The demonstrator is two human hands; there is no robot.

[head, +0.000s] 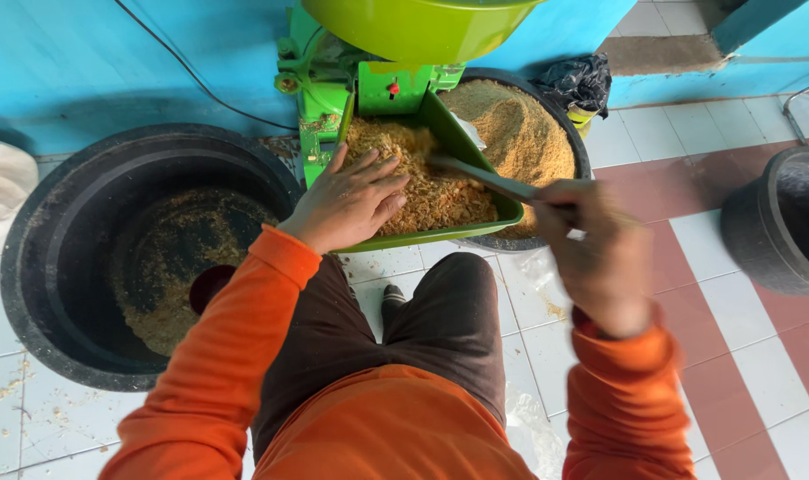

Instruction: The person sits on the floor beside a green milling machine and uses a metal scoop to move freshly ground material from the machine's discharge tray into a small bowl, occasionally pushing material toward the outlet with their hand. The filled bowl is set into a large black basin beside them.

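Step in hand: you are working the ground husk-like meal (422,182) in the green chute tray (476,164) of the green milling machine (333,89); I judge this to be clearing or spreading the output.
Left hand (351,203): your palm lies flat on the meal at the tray's near left; fingers (388,178) spread and open, gripping nothing.
Right hand (600,258): blurred; fingers closed around a thin metal tool (489,178), its tip reaching into the meal.
Meal: heaped in the tray; more fills the black tub (520,133) behind it; a thin layer lies in the large black tub (147,258) at your left.
Next move calls for: keeping the left fingers apart from the tool's tip; steady strokes so nothing spills onto the tiled floor (733,356).
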